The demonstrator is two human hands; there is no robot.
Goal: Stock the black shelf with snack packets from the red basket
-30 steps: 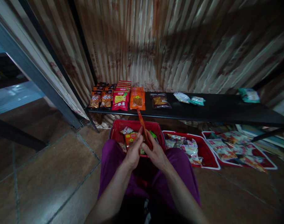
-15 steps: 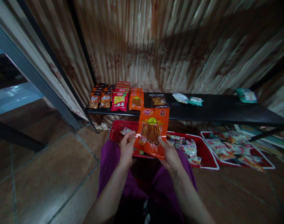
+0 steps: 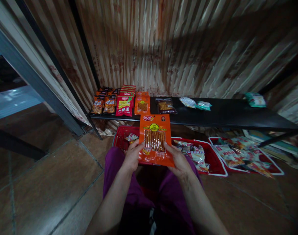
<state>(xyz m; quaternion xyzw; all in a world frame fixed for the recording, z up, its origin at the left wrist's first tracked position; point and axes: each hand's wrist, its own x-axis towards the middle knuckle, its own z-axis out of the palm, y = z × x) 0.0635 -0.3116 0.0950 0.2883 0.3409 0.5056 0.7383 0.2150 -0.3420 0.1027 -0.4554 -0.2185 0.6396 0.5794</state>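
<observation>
Beige pleated curtain (image 3: 149,49): hung behind the scene, crossed by a wide band of shadow.
Tiled floor (image 3: 53,195): brown, divided by paler joints.
Black shelf (image 3: 232,112): set low before the curtain, with packets grouped at its left end and spaced loosely toward the right.
Purple trousers (image 3: 114,176): worn over bent, parted knees.
Near red basket (image 3: 118,137): placed just in front of the knees, largely hidden; a pale wrapper (image 3: 131,137) is seen inside.
Middle red basket (image 3: 217,164) and right-hand red basket (image 3: 273,164): set side by side, white-rimmed, with white packets (image 3: 199,156) heaped in both.
Orange packet (image 3: 154,140): held above the near basket, its printed front turned toward the wearer; whether the shelf edge is touched cannot be told.
Left hand (image 3: 133,156): partly closed; the packet's lower left side is gripped, most fingers hidden behind.
Right hand (image 3: 178,160): partly closed; the lower right side is gripped, the thumb laid across the front.
Red packets (image 3: 124,106): ranked one behind another on the shelf.
Dark packet (image 3: 165,106): laid right of the shelved orange packets (image 3: 141,106).
Black-and-orange packets (image 3: 103,104): ranked at the shelf's left end.
</observation>
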